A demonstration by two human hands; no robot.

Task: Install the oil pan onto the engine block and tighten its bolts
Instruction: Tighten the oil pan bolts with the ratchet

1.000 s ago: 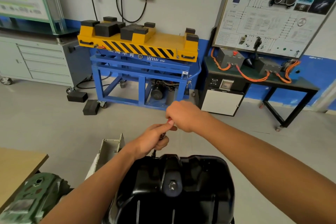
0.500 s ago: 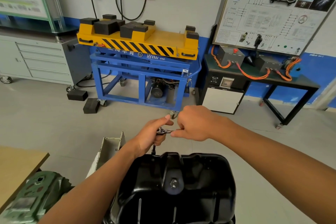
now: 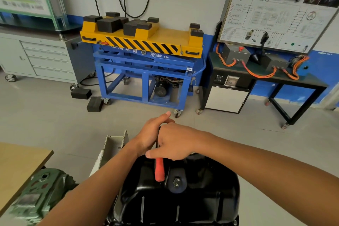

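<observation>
A glossy black oil pan (image 3: pixel 183 194) fills the bottom centre, with a drain bolt (image 3: pixel 177 182) on its raised boss. Over its far edge both hands work a ratchet wrench with a red handle (image 3: pixel 159 169). My right hand (image 3: pixel 176 143) grips the wrench, and the red handle sticks out below the fist toward me. My left hand (image 3: pixel 152 132) holds the wrench's head end just behind, thumb raised. The wrench head, the socket and the bolt under them are hidden by the hands.
A green engine part (image 3: pixel 40 194) lies at the lower left beside a wooden tabletop (image 3: pixel 16 167). A white open box (image 3: pixel 113 145) stands left of the pan. Across the floor stand a blue and yellow lift cart (image 3: pixel 145 55), a grey drawer cabinet (image 3: pixel 40 57) and a training bench (image 3: pixel 266 71).
My right hand has swung the wrench handle from pointing away to pointing toward me over the pan; the red handle now shows. My left hand stays at the head end.
</observation>
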